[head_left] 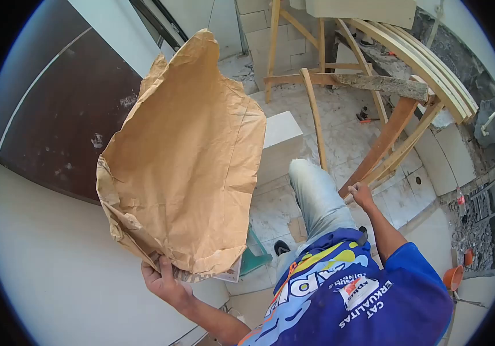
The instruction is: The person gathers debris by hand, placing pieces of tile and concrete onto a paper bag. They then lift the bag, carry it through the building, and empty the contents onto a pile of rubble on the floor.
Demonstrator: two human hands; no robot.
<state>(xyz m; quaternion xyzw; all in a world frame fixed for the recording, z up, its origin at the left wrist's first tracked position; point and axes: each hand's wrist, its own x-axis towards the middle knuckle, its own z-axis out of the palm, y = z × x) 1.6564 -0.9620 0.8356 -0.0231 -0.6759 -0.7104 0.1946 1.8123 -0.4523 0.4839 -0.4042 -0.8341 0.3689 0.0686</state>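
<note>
A large crumpled sheet of brown paper fills the left middle of the view, its top end standing up. My left hand pinches its lower edge, with the thumb on the near face and other fingers partly behind it. My right hand is apart from the paper, over my knee's right side, with its fingers curled; it is near a reddish-brown wooden board. Whether anything small is in that hand cannot be made out.
A wooden frame with long planks stands at the upper right. A white block sits behind the paper. A dark brown door is at the left. Orange buckets and rubble lie at the right. A green container is partly hidden.
</note>
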